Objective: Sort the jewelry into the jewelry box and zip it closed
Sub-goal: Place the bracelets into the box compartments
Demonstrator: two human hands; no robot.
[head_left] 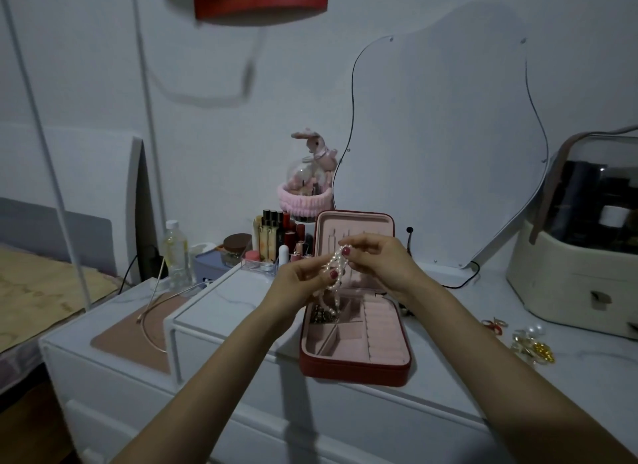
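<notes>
The pearl strand [333, 273] hangs above the open jewelry box [355, 329], pinched by the left hand [300, 280] and right hand [376, 260]. One rear compartment already holds dark pieces; loose jewelry [528, 346] waits on the dresser [448, 387] to the right, so sorting looks early and zipping remains.

Pretty cluttered dresser surface [448, 387] here. Back left there's a clear plastic bottle [175, 253] next to an acrylic organizer full of lipsticks and perfume [276, 242]. Behind that sits a pink bunny figure on a glass dome [312, 173]. A wavy mirror [448, 146] leans on the wall, a cream cosmetics case [580, 256] is far right, and a thin metal headband [152, 311] lies on the lower left shelf.
</notes>
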